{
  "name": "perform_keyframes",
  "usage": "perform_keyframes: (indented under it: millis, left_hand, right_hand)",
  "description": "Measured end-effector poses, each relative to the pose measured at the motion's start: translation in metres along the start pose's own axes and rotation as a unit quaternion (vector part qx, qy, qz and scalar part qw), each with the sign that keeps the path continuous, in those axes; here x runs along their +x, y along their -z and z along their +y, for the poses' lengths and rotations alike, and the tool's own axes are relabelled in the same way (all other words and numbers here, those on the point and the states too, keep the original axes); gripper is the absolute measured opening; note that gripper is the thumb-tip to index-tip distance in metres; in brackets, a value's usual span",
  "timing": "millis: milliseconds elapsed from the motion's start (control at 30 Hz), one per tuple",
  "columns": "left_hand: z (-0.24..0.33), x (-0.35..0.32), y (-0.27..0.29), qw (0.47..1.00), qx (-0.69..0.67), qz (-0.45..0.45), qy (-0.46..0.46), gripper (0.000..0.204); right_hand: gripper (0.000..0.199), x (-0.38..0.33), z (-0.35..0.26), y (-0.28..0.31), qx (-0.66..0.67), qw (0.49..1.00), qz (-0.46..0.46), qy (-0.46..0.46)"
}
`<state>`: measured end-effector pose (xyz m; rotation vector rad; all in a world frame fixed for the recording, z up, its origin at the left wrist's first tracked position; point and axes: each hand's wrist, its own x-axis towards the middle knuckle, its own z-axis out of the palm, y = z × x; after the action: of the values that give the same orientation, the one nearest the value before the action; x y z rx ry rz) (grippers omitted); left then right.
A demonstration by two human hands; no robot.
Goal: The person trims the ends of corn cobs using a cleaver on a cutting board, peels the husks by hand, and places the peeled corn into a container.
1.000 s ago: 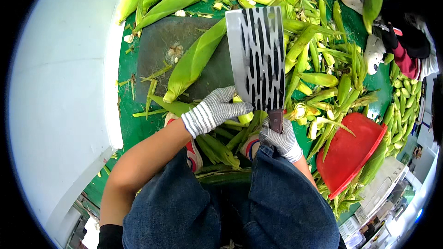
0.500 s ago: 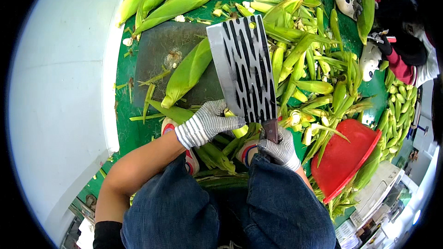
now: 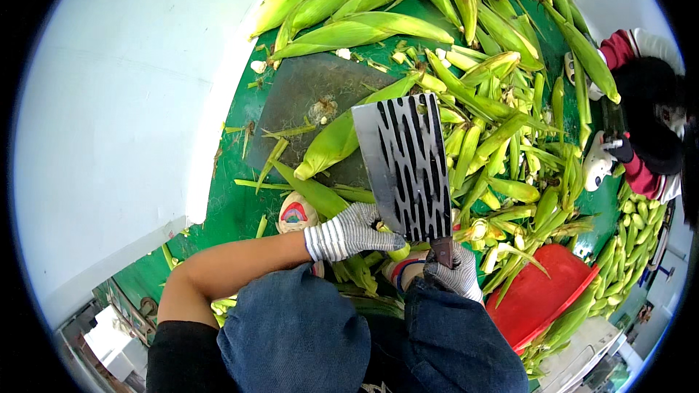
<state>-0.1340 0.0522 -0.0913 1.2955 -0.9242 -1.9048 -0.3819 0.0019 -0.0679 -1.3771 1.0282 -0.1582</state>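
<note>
In a striped glove, my left hand [image 3: 348, 234] is closed around a corn ear whose pale green cut end [image 3: 398, 252] shows by the thumb; the rest is mostly hidden. My right hand [image 3: 457, 275], also gloved, grips the brown handle of a cleaver [image 3: 408, 167]. Its wide blade, patterned in black and silver, stands up between the hands and points away from me. Just beyond my left hand, a husk-covered corn ear [image 3: 336, 135] lies across a dark board [image 3: 291, 91], its far end partly behind the blade.
Unhusked corn [image 3: 364, 29] is heaped at the far side. Husk scraps and cut stubs [image 3: 502, 182] cover the green floor [image 3: 233, 196] at right, near a red scoop-like container [image 3: 542, 295]. A co-worker [image 3: 648, 116] handles corn at far right. A white wall [image 3: 138, 102] rises at left.
The view has shifted, so the floor and corn appear farther right and lower. Both my hands, with the cleaver and the corn ear, have drawn closer to me. The co-worker's hands have moved too.
</note>
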Motion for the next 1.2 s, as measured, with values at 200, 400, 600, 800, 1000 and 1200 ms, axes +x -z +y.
perform_keyframes:
  millis: [200, 400, 600, 800, 1000, 1200]
  left_hand:
    - [0.013, 0.023, -0.015, 0.978, -0.208, 0.013, -0.023, 0.040]
    - [-0.001, 0.026, -0.016, 0.988, -0.136, 0.044, 0.053, 0.039]
    - [-0.003, -0.030, 0.031, 0.972, 0.029, 0.116, 0.203, 0.025]
    - [0.030, 0.037, 0.051, 0.769, 0.616, 0.166, 0.049, 0.082]
    - [0.012, 0.069, 0.099, 0.768, 0.580, 0.234, 0.137, 0.089]
    - [0.022, 0.028, 0.107, 0.714, 0.666, 0.124, 0.174, 0.093]
  right_hand:
    - [0.037, 0.007, 0.001, -0.001, 0.089, 0.994, 0.039, -0.056]
    - [0.034, 0.011, 0.007, -0.011, 0.199, 0.978, 0.044, -0.055]
    - [0.017, -0.012, 0.015, 0.005, 0.531, 0.819, 0.219, 0.006]
    - [0.026, 0.030, -0.002, 0.005, -0.045, 0.975, 0.212, -0.052]
    - [0.030, 0.100, 0.002, -0.002, -0.209, 0.962, 0.176, 0.006]
    - [0.032, 0.134, 0.026, -0.017, -0.211, 0.973, 0.080, -0.047]
